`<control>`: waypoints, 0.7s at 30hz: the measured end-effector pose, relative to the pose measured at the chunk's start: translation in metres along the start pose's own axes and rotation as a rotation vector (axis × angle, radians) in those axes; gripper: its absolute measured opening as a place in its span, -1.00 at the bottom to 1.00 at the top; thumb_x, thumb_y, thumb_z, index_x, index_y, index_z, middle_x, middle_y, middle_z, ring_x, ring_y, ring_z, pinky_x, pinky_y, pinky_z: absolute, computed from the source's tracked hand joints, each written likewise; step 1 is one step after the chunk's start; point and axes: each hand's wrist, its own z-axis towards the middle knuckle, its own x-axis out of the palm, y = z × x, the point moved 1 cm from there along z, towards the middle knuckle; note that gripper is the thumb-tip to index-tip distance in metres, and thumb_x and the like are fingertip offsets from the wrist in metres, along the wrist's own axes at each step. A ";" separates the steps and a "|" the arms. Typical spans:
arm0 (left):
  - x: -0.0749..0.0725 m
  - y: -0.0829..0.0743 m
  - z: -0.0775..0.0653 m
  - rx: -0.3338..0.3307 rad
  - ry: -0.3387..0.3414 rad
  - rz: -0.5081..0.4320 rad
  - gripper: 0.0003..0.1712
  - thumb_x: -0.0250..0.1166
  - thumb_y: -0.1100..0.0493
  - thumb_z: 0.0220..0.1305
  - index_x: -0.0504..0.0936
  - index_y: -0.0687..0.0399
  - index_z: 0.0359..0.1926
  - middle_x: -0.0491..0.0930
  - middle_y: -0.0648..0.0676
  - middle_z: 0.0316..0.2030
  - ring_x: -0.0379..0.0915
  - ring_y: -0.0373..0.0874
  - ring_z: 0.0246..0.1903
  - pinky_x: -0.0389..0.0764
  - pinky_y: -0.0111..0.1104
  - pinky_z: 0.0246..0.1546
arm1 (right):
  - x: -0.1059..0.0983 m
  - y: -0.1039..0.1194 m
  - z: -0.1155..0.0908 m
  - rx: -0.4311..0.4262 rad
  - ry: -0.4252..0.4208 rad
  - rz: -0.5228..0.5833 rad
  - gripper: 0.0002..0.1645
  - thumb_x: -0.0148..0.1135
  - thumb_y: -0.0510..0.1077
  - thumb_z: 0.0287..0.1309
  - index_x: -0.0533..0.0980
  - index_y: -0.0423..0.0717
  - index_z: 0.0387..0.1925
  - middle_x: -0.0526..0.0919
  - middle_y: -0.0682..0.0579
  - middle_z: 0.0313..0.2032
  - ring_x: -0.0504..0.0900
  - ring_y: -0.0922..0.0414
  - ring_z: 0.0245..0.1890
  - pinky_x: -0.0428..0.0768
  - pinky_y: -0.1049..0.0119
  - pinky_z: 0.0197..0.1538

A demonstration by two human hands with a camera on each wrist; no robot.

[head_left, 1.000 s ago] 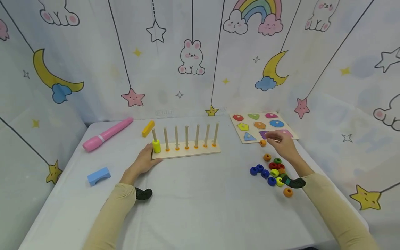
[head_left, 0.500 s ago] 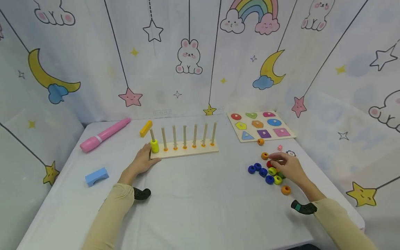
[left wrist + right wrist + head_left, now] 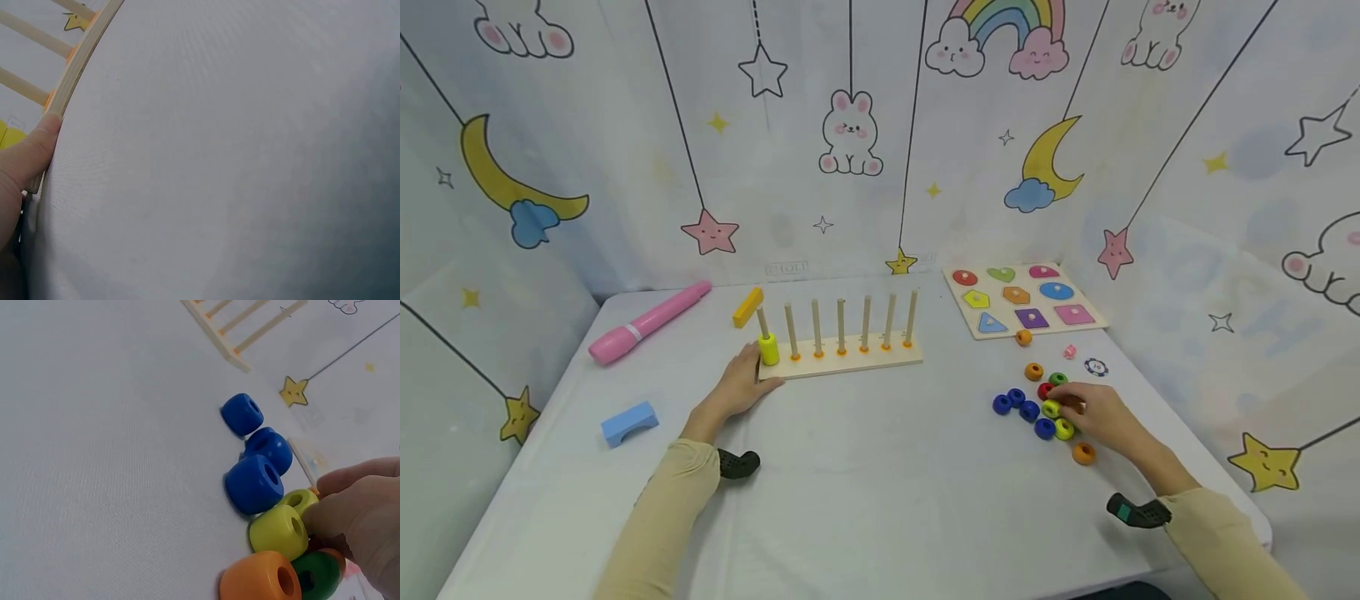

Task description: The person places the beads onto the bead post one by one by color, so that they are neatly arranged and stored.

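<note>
The printed backdrop [image 3: 853, 212] rises beyond both my hands, its pictures cropped at the top. Under them spreads the white-covered table [image 3: 865, 492], its near edge partly out of frame. Just right of my left hand [image 3: 739, 387], and held by it, is the seven-peg wooden rack [image 3: 842, 364]: my thumb lies along its front edge, the other fingers mostly lost behind its end. Beyond my right hand [image 3: 1101, 412] lies the shape puzzle board [image 3: 997, 287]. Past my left hand, off to its left, is a pink club-shaped toy [image 3: 651, 323]. My right hand is low, fingers bent, thumb tip at a yellow bead [image 3: 1050, 409] and partly covering it; I can't tell whether I have a grip on it. Left of my left hand sits the blue arch block [image 3: 628, 423]; beyond that hand, the yellow bar block [image 3: 747, 307]. Four blue beads [image 3: 1029, 410] lie left of my right hand, and a red bead [image 3: 1046, 391] is just by its fingertips. Underneath, a green bead [image 3: 312, 575] is half covered. Beyond my right hand, a pink piece [image 3: 1070, 352] is too small to make out.
</note>
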 end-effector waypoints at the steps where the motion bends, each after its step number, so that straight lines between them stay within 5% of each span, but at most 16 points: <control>1: 0.000 0.000 0.000 -0.001 -0.001 0.000 -0.01 0.25 -0.05 0.27 -0.10 0.36 0.43 -0.13 0.38 0.41 -0.33 0.26 0.40 -0.21 0.09 0.37 | 0.000 0.000 0.001 -0.009 0.012 -0.010 -0.72 0.32 -0.38 0.02 0.62 -0.13 -0.17 0.65 0.02 -0.29 0.47 0.16 -0.41 0.59 0.35 -0.37; 7: -0.001 0.000 0.001 0.012 -0.007 0.007 -0.02 0.24 -0.05 0.27 -0.09 0.37 0.42 -0.12 0.38 0.41 -0.32 0.27 0.40 -0.21 0.09 0.37 | 0.000 0.001 0.006 -0.019 0.063 0.009 -0.67 0.33 -0.35 0.04 0.61 -0.17 -0.09 0.65 0.02 -0.26 0.52 0.16 -0.37 0.62 0.32 -0.31; 14: -0.002 -0.003 0.001 0.026 -0.024 -0.003 -0.02 0.25 -0.04 0.27 -0.08 0.39 0.42 -0.10 0.40 0.40 -0.31 0.28 0.39 -0.22 0.08 0.37 | -0.009 0.004 0.020 0.017 -0.005 0.112 -0.64 0.27 -0.31 0.15 0.54 -0.21 0.02 0.64 -0.08 -0.10 0.62 -0.02 -0.17 0.66 0.12 -0.14; 21: 0.001 -0.003 -0.002 0.014 -0.018 -0.007 -0.03 0.24 -0.03 0.28 -0.09 0.37 0.42 -0.10 0.39 0.40 -0.30 0.28 0.39 -0.21 0.07 0.38 | -0.008 0.022 0.042 0.044 -0.089 0.413 -0.62 0.18 -0.18 0.26 0.48 -0.25 0.08 0.55 -0.17 -0.01 0.55 0.00 -0.02 0.50 0.59 -0.02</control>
